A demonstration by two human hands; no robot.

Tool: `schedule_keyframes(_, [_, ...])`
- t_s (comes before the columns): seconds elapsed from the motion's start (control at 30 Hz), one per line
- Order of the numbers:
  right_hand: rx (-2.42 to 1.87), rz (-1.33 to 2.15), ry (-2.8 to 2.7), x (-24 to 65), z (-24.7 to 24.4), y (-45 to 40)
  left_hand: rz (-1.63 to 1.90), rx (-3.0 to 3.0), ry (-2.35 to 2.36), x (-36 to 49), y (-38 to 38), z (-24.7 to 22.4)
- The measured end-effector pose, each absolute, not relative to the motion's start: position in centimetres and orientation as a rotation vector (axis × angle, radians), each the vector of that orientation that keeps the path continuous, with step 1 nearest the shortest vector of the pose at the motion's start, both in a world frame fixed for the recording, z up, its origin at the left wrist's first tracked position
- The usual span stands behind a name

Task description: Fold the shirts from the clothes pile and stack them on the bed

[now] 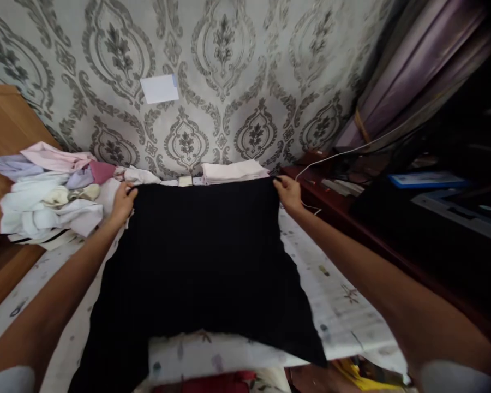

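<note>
A black cloth garment (204, 251) is spread wide between my hands over a white patterned sheet (311, 273). Its far left corner is pinched in my left hand (125, 202). My right hand (288, 192) grips the far right corner. The far edge runs nearly straight from hand to hand, while the lower part widens towards me and hangs past the near edge of the sheet at the left.
Crumpled white, pink and lilac clothes (57, 191) are heaped at the left. A folded pale cloth (233, 171) lies by the patterned wall (223, 120). At the right stands a dark red table (335, 207) with a white cable and a blue-edged item (421, 180).
</note>
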State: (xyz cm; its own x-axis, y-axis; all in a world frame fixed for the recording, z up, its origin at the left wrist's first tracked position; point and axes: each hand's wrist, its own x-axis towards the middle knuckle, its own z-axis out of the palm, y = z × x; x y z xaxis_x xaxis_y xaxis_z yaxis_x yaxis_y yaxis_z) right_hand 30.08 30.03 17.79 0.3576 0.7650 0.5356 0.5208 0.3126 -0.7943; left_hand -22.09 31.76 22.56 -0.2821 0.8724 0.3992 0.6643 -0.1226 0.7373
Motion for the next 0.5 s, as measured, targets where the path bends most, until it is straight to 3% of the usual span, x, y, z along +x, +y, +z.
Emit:
schedule_keyframes(0.17, [-1.643,0.382,-1.282,29.2,12.8,32.2,1.021,1.707,2.093,-21.8,32.8,15.8])
schedule_keyframes(0.5, [-1.721,0.618,-1.334,29.7,13.7,32.8,0.652,1.91,2.151,-20.1,39.3,18.2])
